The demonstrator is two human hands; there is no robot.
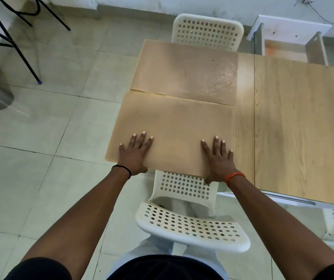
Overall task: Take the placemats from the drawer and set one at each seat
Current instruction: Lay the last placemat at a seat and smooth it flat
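At the table's (295, 122) near-left corner, left hand (134, 153) and right hand (218, 158) lie flat, fingers spread, on the near placemat (174, 128). Thumbs hook its near edge. Far placemat (184, 71) touches it.

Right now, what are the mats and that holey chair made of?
The near placemat under both hands looks like thin, matte tan sheet, maybe vinyl or paper: it lies flat and overhangs the table edge. The far placemat matches it, with a shiny lattice print. The near chair looks like moulded white plastic, smooth with punched round holes.
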